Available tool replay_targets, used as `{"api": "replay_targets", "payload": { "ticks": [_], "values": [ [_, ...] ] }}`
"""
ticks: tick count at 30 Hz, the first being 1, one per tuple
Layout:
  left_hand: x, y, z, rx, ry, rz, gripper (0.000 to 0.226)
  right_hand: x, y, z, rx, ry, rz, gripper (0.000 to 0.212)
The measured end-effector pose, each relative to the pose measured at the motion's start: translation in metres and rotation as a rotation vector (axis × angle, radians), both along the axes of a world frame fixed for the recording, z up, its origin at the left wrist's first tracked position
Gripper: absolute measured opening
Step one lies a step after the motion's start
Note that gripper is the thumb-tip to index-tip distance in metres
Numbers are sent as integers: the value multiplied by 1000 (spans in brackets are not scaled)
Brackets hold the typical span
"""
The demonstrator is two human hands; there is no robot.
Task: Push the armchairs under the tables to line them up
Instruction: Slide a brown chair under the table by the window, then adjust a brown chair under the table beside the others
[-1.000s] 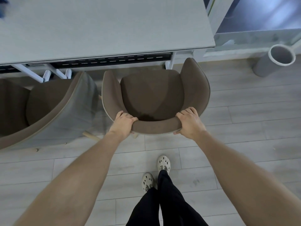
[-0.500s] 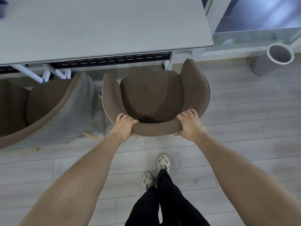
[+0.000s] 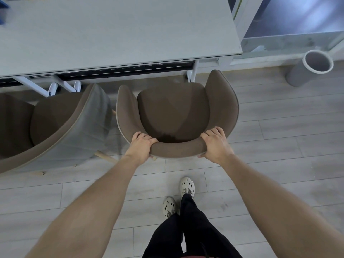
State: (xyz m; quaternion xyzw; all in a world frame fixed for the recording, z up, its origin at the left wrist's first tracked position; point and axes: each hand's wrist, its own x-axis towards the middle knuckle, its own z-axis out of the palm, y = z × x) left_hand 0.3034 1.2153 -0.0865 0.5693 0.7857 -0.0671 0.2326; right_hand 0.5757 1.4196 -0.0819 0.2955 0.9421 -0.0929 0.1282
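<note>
Two hands are on the brown armchair (image 3: pixel 173 108) in front of us. Our left hand (image 3: pixel 141 145) grips the left end of its curved back, with the fingers curled over the top edge. Our right hand (image 3: pixel 216 144) grips the right end of the back the same way, and its thumb is tucked under the rim. Both our arms reach out long.

The armchair stands on the grey wood floor (image 3: pixel 279 146) and faces the long grey table (image 3: pixel 119 30). The tips of its two arms are close to the table edge, but the seat sits out in the open. The right arm tip is near a white table leg (image 3: pixel 192 75).

A second armchair (image 3: pixel 61 123) stands just beside it on the left, turned at a slant. The two chairs are close, but we cannot tell if they touch. A round grey bin (image 3: pixel 309 68) stands on the floor, well apart on the right. Down below we see our two pale shoes (image 3: pixel 187 187) and black trousers (image 3: pixel 186 235).
</note>
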Motion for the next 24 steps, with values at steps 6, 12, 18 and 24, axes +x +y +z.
{"api": "replay_targets", "payload": {
  "ticks": [6, 12, 18, 24],
  "values": [
    [0, 0, -1, 4, -8, 11, 72, -1, -2, 2, 18, -20, 11, 90],
    [3, 0, 2, -19, 13, -3, 75, -1, -3, 6, 47, -54, 32, 92],
    [-6, -10, 29, -42, 57, -26, 95, -22, -18, 26, -34, -209, 61, 109],
    [-50, -54, 57, 11, 85, 97, 92, -83, -69, 42, -154, -132, 102, 106]
  ]
}}
